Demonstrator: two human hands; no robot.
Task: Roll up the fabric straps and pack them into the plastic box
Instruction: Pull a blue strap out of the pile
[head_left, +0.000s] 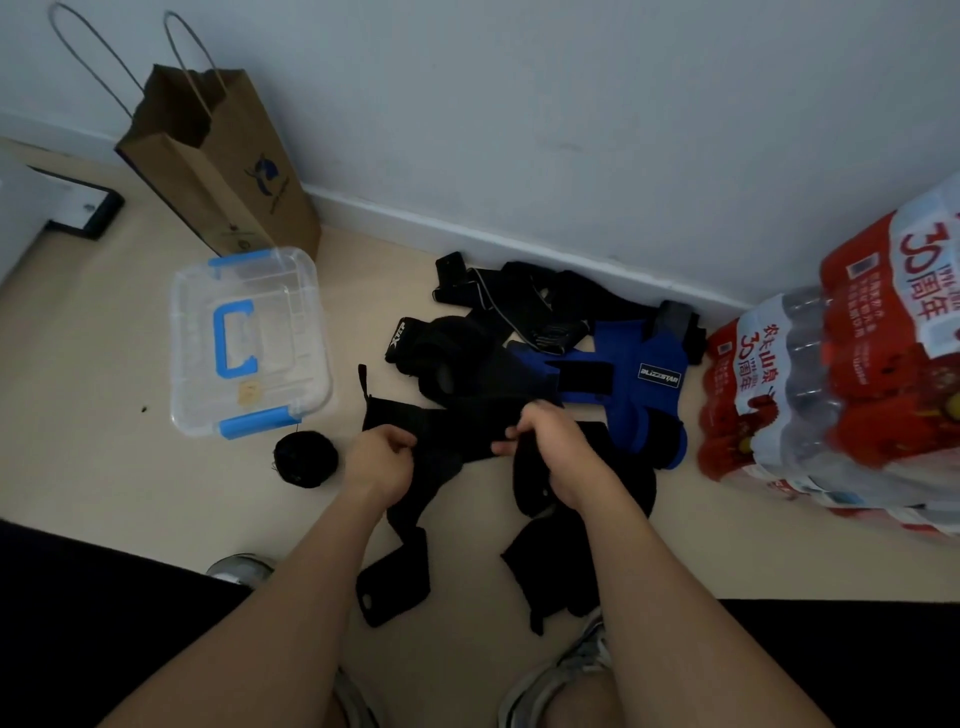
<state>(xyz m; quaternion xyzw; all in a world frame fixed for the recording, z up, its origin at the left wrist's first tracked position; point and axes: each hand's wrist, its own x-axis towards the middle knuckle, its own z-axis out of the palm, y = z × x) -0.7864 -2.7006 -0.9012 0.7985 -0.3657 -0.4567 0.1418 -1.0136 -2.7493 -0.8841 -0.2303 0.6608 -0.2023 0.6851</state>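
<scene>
Dim light merges the strap pile (524, 306) beyond into one dark mass. The left hand (382, 457) and right hand (550, 447) each clutch a flat black strap (457, 423) stretched between them; the lidded plastic box (249, 338) sits beyond the left hand.

Dim, flat indoor light; wide-angle bending toward the edges; black straps lose detail; corners darken; slight softness.

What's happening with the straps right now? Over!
One black strap gripped by left hand and right hand. One rolled strap on floor beside plastic box. Its lid on, blocks packing.
</scene>
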